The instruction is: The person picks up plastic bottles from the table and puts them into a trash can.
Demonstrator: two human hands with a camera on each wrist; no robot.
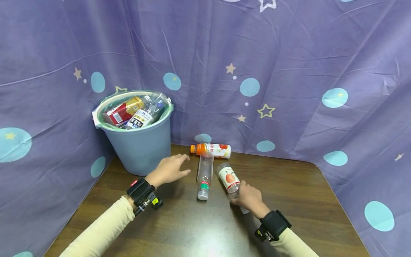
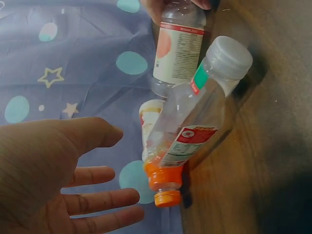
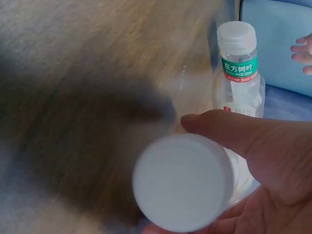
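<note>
Three bottles lay about the brown wood-look tabletop (image 1: 289, 200), and the R hand (image 1: 249, 198) had one: a clear round plastic bottle w/ white peach-print label (image 1: 229, 177). R grip was wrapped round its neck end, thumb to one side, fingers to the other; couldn't tell if the base was off the wood. Long axis ran on a slant, cap end toward the person, base away and a bit L.

Over to the L hand (image 1: 169, 170): grip empty, fingers spread fwd, in front of the blue-grey plastic bucket w/ green liner (image 1: 144, 142), which stood back L, loaded w/ more clear bottles (image 1: 140, 119) and a red-and-gold container (image 1: 123, 111).

Key bit: the clear squarish plastic bottle w/ green neck band (image 1: 204, 175) lay btw the hands, just R of the L fingertips, gap showing. Its long axis ran front-to-back, whitish cap nearest the person, so side-on to that free grip. L was nearer and unloaded; prob. the easier reach, R being busy. Behind it, an orange-capped bottle w/ white-and-red label (image 1: 219, 150) lay crosswise by the purple curtain (image 1: 289, 107); contact btw those two, couldn't tell.
</note>
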